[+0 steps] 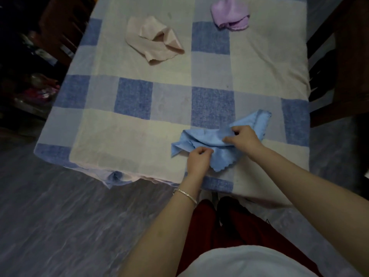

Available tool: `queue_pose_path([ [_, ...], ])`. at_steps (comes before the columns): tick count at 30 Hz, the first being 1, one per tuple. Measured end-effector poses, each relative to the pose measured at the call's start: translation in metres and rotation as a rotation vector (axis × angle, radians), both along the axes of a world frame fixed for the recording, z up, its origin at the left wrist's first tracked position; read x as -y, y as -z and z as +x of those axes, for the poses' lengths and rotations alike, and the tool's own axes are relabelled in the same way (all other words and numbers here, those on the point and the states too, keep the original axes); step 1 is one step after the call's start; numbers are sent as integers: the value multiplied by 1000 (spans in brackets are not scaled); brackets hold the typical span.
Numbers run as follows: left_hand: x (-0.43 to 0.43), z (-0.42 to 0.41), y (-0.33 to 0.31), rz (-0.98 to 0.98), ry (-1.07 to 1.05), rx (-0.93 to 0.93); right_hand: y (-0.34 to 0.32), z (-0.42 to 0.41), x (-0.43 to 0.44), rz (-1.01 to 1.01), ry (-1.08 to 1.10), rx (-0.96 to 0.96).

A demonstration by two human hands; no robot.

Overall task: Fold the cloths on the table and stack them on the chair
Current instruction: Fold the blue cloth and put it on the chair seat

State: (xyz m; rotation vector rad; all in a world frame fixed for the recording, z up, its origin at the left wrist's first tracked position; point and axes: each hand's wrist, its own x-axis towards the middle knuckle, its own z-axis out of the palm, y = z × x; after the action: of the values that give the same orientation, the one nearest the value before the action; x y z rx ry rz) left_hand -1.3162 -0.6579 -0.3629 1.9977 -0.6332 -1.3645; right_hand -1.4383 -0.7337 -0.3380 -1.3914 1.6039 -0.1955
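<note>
A crumpled blue cloth [205,139] lies near the front edge of the table [123,132], which has a blue-and-cream checked cover. My left hand [198,159] pinches its lower fold with curled fingers. My right hand [244,138] pinches the cloth's upper layer a little further back. A beige cloth [153,42] lies rumpled at the back left of the table. A lilac cloth [230,14] lies bunched at the back right.
A dark wooden chair [347,62] stands at the table's right side, another dark chair [60,27] at the back left. Dim clutter [38,86] sits on the floor to the left. Grey floor runs in front of the table.
</note>
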Motion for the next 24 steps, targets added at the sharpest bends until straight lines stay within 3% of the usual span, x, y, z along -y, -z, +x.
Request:
queue_pose_path([
  [5,7,-1,-11,-34,-182,-217,-6,-5,-14,-70,-179,130],
  [10,12,-5,-18,-8,-289,-424,-10,-5,-28,-173,-319,142],
  [19,8,-4,-19,-28,-341,-412,-14,-6,-38,-269,-507,147],
  [24,6,-3,-23,-37,-290,-269,-16,-2,-37,-241,-374,176],
])
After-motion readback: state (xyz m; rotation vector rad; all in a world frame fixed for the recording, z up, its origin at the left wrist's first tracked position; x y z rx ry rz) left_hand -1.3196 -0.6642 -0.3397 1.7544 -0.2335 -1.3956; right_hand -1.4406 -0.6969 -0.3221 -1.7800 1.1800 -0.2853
